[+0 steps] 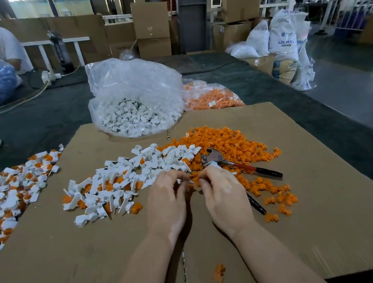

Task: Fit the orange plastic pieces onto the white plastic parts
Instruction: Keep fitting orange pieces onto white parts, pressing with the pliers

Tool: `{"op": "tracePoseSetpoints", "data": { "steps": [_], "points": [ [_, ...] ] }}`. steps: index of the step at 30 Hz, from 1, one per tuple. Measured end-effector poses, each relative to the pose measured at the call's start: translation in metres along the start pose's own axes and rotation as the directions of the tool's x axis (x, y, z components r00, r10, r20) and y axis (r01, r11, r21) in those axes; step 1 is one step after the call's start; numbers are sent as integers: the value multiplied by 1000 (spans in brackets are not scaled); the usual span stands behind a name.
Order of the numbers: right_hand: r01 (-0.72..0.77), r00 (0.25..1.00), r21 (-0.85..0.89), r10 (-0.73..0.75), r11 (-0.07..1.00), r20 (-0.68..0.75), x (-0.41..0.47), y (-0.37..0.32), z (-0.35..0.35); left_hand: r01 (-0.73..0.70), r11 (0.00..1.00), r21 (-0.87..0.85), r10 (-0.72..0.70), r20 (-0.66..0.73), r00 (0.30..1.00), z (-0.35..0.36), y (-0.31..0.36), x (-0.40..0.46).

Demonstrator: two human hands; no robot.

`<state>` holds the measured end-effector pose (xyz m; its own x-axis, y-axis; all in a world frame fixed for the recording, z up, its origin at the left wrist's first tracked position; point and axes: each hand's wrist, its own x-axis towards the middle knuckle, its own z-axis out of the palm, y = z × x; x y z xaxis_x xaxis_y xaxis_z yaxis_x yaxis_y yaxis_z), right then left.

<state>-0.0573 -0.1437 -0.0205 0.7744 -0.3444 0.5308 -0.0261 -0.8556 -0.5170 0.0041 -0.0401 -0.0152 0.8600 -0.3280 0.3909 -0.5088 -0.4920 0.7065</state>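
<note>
over the middle of the cardboard sheet (317, 230), the left hand (166, 208) and right hand (226, 198) meet fingertip to fingertip, each grip pinching a small white plastic part (185, 180) between them. just beyond the hands lie a heap of loose white parts (123, 178) and a spread of orange pieces (227, 142), with red-handled pliers (233, 163) resting on the orange. at the left edge sits a pile of white parts with orange fitted (6, 199). a clear bag of white parts (134, 95) stands farther back on the table (31, 122).

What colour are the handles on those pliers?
Red near the metal head, black at the ends of the metal pliers, seen in the head view.
</note>
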Motion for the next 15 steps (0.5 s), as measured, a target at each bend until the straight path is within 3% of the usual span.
{"op": "tracePoseSetpoints", "data": {
  "steps": [4,10,15],
  "points": [
    [-61,998,29,62,998,-33,1,2,-1,1,999,-44,2,56,998,-1,1,-3],
    [-127,991,167,133,978,-25,1,3,-4,76,994,-84,-73,39,997,-1,0,-4],
    [-126,991,157,132,980,-33,2,2,-4,119,985,-126,-120,3,993,0,0,-4]
  ]
}}
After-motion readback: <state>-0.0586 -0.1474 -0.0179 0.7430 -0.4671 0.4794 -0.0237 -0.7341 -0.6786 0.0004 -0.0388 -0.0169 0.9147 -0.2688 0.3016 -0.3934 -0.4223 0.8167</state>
